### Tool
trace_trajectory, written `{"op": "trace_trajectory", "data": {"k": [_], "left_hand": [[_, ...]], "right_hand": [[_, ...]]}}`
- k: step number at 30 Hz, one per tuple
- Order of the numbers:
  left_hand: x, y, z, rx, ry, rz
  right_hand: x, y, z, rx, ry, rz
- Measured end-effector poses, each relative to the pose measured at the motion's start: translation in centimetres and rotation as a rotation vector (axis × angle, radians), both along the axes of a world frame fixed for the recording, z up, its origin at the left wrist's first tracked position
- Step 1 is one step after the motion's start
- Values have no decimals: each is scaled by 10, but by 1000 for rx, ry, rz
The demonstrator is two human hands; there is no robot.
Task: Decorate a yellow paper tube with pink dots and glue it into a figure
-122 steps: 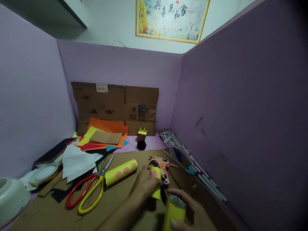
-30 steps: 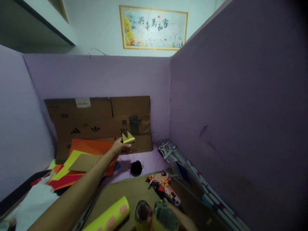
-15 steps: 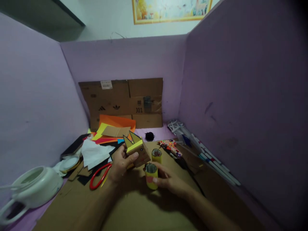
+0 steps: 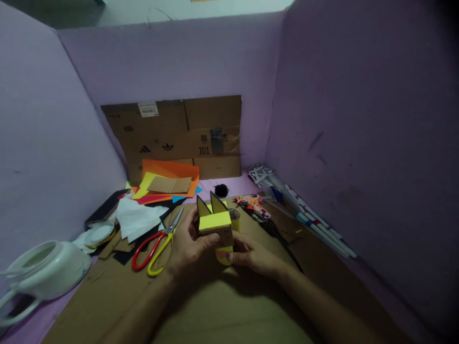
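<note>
My left hand (image 4: 191, 243) is closed on a small cardboard box head (image 4: 215, 220) with a yellow strip over its top, two pointed ears and a drawn eye. It sits above a yellow cardboard tube (image 4: 224, 257), hiding the tube's upper end; whether the two touch I cannot tell. Around the tube's lower part, which carries an orange-pink patch, the fingers of my right hand (image 4: 249, 253) are closed. Just behind stands a second yellow tube (image 4: 235, 220), partly covered by the head.
Scissors (image 4: 161, 243) with red and yellow handles lie left of my hands. Beyond are white paper (image 4: 138, 219) and coloured sheets (image 4: 170, 169). A white pot (image 4: 59, 272) stands far left, black yarn (image 4: 221, 190) behind, a patterned glue gun (image 4: 254, 204) at right.
My left hand has brought the cardboard head rightward and turned it more upright, over the tube in my right hand. The scissors are now fully exposed. The camera view has tilted down.
</note>
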State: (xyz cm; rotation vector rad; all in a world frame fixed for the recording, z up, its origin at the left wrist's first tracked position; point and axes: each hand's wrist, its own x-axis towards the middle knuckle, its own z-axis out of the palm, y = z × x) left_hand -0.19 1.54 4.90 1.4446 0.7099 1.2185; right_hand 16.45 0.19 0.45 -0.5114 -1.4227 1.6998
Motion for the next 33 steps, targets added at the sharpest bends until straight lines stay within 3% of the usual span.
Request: {"op": "trace_trajectory", "data": {"k": [3,10,18,22,28,30,33], "left_hand": [[-1,-1,-2,8,44,5],[-3,1,-5,-34,113,-21],[-6,4,-7,-46,66,-66],[-6,6,8,-47,-2,-54],[-10,23,40,-8,-22,-2],[-13,28,45,-5,-35,-18],[-15,31,45,-38,-22,-15]], "right_hand": [[1,1,-5,54,-63,-12],[-4,8,-21,115,-249,-233],[-5,0,-12,61,-191,-308],[-9,0,1,50,-135,-340],[-23,12,23,-57,-4,-205],[-28,16,25,-111,-11,-184],[-32,17,23,-84,12,-262]]}}
